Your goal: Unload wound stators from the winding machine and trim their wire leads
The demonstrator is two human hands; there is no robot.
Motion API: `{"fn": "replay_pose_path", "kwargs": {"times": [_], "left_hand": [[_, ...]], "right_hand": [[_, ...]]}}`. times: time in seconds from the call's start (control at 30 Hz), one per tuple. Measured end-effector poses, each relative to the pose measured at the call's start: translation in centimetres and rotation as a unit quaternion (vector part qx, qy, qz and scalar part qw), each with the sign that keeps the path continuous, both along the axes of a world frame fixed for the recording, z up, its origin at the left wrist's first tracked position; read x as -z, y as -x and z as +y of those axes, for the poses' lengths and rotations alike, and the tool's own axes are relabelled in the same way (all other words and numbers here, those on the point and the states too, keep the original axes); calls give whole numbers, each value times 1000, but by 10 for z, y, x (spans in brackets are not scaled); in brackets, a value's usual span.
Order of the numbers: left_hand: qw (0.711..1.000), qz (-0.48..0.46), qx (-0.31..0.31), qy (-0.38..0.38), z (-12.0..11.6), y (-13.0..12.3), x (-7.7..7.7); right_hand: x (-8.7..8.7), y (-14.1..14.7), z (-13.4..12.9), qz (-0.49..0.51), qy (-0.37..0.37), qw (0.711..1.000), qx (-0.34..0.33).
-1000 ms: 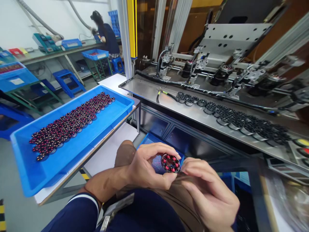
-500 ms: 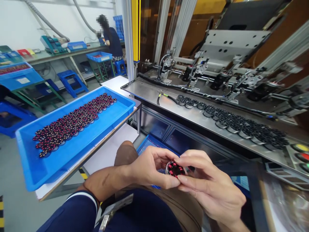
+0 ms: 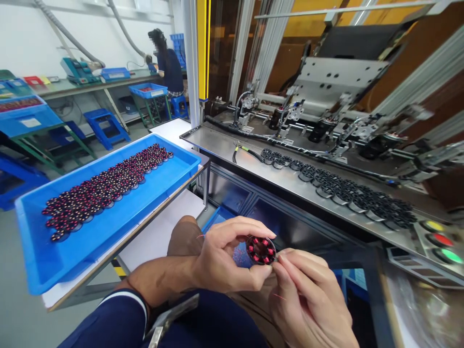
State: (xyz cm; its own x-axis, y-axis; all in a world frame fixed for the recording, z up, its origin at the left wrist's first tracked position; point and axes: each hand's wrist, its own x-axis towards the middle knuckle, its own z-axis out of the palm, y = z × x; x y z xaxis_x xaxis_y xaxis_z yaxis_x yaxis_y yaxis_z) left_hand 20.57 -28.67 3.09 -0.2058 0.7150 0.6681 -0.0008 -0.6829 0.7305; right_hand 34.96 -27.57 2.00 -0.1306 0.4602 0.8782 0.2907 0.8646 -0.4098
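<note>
A small round motor stator, black with several pinkish-red wire windings around its ring, is held over my lap. My left hand grips it by the rim between thumb and fingers, its face turned up toward me. At the stator's lower right edge, the thumb and fingertips of my right hand are pinched together. A thin red wire sticks out below that pinch; the exact spot gripped is hidden by the fingers. Another fine wire end shows behind my left hand.
On my left, a blue tray holds many wound stators. Unwound black stators line the machine's metal ledge, with cutting pliers beside them. Lit buttons sit at right. A co-worker sits at the far bench.
My right hand has moved from the stator's upper side down to its lower right edge and pinches there. The stator now shows more of its face. The view has shifted slightly.
</note>
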Motion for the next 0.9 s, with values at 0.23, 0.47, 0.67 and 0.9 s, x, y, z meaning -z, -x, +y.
{"fn": "replay_pose_path", "kwargs": {"times": [0.23,0.47,0.67,0.9], "left_hand": [[997,35,-30,-55,1,4,3],[962,-72,196,178,-3,19,11],[868,-103,397,278,2,30,17],[876,-146,416,195,8,30,24]], "right_hand": [[6,11,-7,45,73,996,5],[9,18,4,78,68,995,0],[-5,12,8,27,63,997,-25],[-13,9,7,6,68,998,-8]]}}
